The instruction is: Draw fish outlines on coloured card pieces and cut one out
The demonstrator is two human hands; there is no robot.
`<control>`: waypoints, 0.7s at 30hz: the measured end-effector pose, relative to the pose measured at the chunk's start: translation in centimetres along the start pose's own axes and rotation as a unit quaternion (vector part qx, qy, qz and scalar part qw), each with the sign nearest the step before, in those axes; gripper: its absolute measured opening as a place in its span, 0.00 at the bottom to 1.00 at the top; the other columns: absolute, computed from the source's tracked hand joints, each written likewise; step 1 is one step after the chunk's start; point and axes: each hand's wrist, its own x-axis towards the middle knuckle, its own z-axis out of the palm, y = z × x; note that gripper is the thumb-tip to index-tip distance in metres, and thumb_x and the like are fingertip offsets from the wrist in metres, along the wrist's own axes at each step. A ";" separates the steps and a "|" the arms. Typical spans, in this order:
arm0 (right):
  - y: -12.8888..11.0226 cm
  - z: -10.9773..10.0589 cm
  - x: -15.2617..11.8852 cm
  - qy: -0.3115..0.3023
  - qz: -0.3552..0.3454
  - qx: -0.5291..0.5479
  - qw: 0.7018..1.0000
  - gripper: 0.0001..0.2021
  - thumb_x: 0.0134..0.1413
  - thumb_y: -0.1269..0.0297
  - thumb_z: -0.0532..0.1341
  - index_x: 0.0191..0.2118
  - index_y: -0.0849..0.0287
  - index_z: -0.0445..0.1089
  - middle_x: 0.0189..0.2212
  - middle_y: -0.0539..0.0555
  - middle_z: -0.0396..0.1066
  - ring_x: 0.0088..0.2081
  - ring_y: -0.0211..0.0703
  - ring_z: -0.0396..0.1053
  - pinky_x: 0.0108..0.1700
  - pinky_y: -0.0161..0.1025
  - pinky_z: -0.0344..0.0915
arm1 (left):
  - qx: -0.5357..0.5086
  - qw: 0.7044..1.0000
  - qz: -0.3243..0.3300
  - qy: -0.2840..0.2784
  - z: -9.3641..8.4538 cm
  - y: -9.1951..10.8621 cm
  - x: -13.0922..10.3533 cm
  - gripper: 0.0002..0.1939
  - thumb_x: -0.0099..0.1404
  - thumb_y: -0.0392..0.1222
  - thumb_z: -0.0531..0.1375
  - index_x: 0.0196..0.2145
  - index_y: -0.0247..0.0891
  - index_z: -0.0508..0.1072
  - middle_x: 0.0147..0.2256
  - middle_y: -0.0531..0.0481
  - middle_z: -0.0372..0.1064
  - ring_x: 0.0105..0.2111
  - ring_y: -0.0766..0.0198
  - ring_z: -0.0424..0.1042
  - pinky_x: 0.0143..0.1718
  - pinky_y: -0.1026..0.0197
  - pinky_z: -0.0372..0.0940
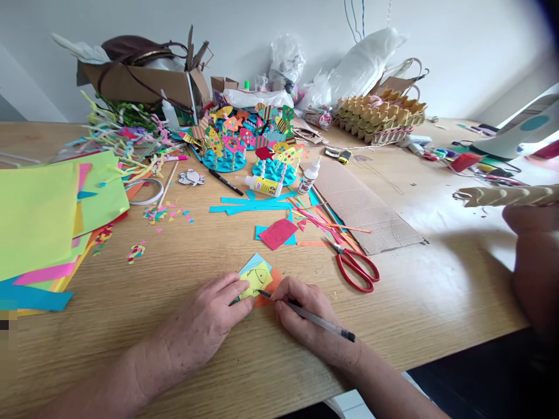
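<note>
A small yellow paper piece (255,281) lies on the table in front of me, with a fish outline drawn on it in dark ink. Light blue paper (253,263) and orange paper (274,281) stick out from beneath it. My left hand (218,299) rests flat with fingers stretched, its fingertips pressing the yellow piece's left edge. Pinched in my right hand (305,305) is a pen (321,320), its tip touching the lower part of the yellow paper. Red-handled scissors (356,269) lie to the right, beyond my right hand.
Beyond my hands lie red paper (278,234), blue strips (251,203), glue bottles (309,176) and paper fish on blue bases (223,162). Cardboard (362,209) lies right of them. Coloured sheets (35,221) are stacked left. At far right, another person's hand (535,233) holds an egg-carton piece (506,195).
</note>
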 end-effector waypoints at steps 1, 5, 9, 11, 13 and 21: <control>0.0 0.0 0.0 0.001 -0.002 -0.001 1.000 0.06 0.45 0.75 0.52 0.27 0.56 0.59 0.18 0.44 0.60 0.19 0.33 0.57 0.24 0.30 0.54 | 0.000 1.000 0.000 -0.001 0.0 0.0 0.0 0.18 0.68 0.26 0.46 0.44 0.37 0.72 0.46 0.45 0.69 0.49 0.55 0.66 0.47 0.53 0.69; 0.0 0.0 -0.1 -0.006 -0.003 -0.005 1.000 0.06 0.46 0.75 0.52 0.27 0.56 0.60 0.19 0.44 0.61 0.20 0.33 0.58 0.24 0.30 0.55 | 0.007 1.000 -0.001 -0.001 0.2 0.0 -0.1 0.18 0.67 0.26 0.47 0.44 0.37 0.72 0.46 0.45 0.68 0.49 0.56 0.66 0.47 0.53 0.68; -0.2 -0.1 0.0 -0.002 0.003 -0.003 1.000 0.06 0.45 0.75 0.52 0.26 0.56 0.60 0.18 0.44 0.61 0.20 0.33 0.57 0.24 0.30 0.55 | 0.008 1.000 0.000 -0.003 0.3 0.1 -0.2 0.19 0.66 0.25 0.47 0.46 0.38 0.72 0.46 0.44 0.68 0.50 0.54 0.65 0.47 0.51 0.68; -0.2 -0.2 0.0 0.008 0.001 -0.005 1.000 0.06 0.45 0.75 0.52 0.26 0.56 0.60 0.18 0.44 0.60 0.19 0.33 0.57 0.24 0.30 0.55 | 0.007 1.000 0.000 -0.004 0.4 0.1 -0.2 0.18 0.66 0.25 0.47 0.46 0.38 0.71 0.46 0.44 0.67 0.49 0.54 0.65 0.47 0.51 0.68; -0.3 -0.2 0.1 0.013 -0.003 -0.008 1.000 0.06 0.45 0.75 0.51 0.26 0.56 0.60 0.18 0.44 0.59 0.19 0.33 0.56 0.23 0.30 0.54 | 0.004 1.000 -0.003 -0.007 0.4 0.1 -0.3 0.18 0.66 0.26 0.48 0.46 0.38 0.71 0.46 0.44 0.67 0.49 0.54 0.64 0.48 0.51 0.68; -0.3 -0.1 0.1 0.006 0.001 -0.005 1.000 0.06 0.45 0.76 0.52 0.26 0.57 0.60 0.18 0.44 0.59 0.19 0.33 0.56 0.23 0.30 0.54 | 0.000 1.000 -0.012 -0.013 0.6 0.3 -0.2 0.15 0.67 0.28 0.49 0.45 0.38 0.71 0.46 0.44 0.66 0.49 0.55 0.64 0.49 0.51 0.66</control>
